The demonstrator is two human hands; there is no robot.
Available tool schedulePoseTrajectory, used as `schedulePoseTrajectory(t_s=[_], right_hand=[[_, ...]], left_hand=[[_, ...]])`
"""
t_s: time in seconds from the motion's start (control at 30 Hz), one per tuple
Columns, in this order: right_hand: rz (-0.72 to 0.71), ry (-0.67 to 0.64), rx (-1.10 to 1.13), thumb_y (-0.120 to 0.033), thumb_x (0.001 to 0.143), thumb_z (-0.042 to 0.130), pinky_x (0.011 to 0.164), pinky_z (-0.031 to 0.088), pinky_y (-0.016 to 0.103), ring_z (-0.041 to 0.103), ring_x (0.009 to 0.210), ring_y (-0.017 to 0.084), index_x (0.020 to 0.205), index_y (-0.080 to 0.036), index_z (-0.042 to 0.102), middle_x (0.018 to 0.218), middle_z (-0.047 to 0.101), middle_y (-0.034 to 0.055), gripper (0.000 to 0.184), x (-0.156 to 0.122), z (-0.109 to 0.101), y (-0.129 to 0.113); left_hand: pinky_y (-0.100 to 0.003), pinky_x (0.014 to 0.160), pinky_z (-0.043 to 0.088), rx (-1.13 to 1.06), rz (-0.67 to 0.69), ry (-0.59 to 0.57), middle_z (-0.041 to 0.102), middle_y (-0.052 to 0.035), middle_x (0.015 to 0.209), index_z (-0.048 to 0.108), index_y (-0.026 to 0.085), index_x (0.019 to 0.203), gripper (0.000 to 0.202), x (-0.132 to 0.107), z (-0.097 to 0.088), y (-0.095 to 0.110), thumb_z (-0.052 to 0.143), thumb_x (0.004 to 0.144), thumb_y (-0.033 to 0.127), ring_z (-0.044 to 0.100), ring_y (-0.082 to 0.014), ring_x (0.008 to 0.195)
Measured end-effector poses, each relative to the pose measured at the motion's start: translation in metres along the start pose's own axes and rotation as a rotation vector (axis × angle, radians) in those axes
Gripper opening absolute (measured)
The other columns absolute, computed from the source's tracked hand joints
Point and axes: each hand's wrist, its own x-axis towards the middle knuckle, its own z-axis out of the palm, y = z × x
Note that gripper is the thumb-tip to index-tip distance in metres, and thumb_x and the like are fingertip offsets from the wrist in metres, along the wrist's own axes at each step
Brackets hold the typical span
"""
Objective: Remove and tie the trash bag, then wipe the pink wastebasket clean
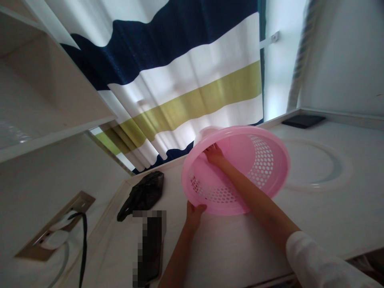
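A pink plastic colander basket (264, 160) with a perforated wall is tilted up off the white table (240, 248), its open side facing me. My left hand (194, 214) grips the near lower rim, thumb over the edge. My right hand (213, 154) reaches across the inside and holds the far rim, fingers curled over it. A pale round object (205, 132) shows just behind the far rim, mostly hidden.
A black crumpled bag (144, 192) lies left of the basket. A dark blurred device (150, 248) sits near the front. A wall socket with a black cable (82, 236) is at left. A large white ring (321, 164) and a dark flat item (303, 121) lie at right. A striped curtain (186, 80) hangs behind.
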Motion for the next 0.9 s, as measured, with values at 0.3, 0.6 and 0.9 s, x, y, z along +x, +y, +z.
schedulePoseTrajectory(t_s=[0.3, 0.6, 0.9], right_hand=[[0.484, 0.172, 0.05, -0.022, 0.081, 0.03, 0.094, 0.014, 0.051, 0.023, 0.119, 0.028, 0.123, -0.007, 0.034, 0.126, 0.036, 0.0176, 0.044, 0.012, -0.003, 0.035], [-0.064, 0.076, 0.047, -0.012, 0.079, 0.035, 0.099, 0.011, 0.044, 0.029, 0.118, 0.022, 0.116, -0.016, 0.046, 0.122, 0.044, 0.0104, 0.038, 0.013, 0.016, -0.01], [0.139, 0.195, -0.025, -0.014, 0.08, 0.034, 0.099, 0.005, 0.048, 0.016, 0.124, 0.024, 0.124, -0.012, 0.037, 0.132, 0.031, 0.014, 0.043, 0.0, 0.019, -0.011]], left_hand=[[-0.035, 0.08, 0.043, -0.025, 0.005, -0.01, 0.059, -0.0079, 0.1, 0.055, 0.015, 0.095, 0.05, 0.003, 0.002, -0.001, 0.058, 0.045, 0.015, 0.051, -0.0252, 0.099], [-0.035, 0.074, 0.045, -0.005, -0.003, 0.018, 0.063, -0.0062, 0.087, 0.058, 0.015, 0.089, 0.044, 0.006, -0.001, -0.005, 0.058, 0.045, 0.012, 0.054, -0.0246, 0.093], [-0.035, 0.077, 0.044, -0.005, 0.01, -0.003, 0.063, -0.007, 0.089, 0.057, 0.014, 0.09, 0.045, 0.006, 0.002, -0.001, 0.059, 0.045, 0.013, 0.054, -0.0238, 0.092]])
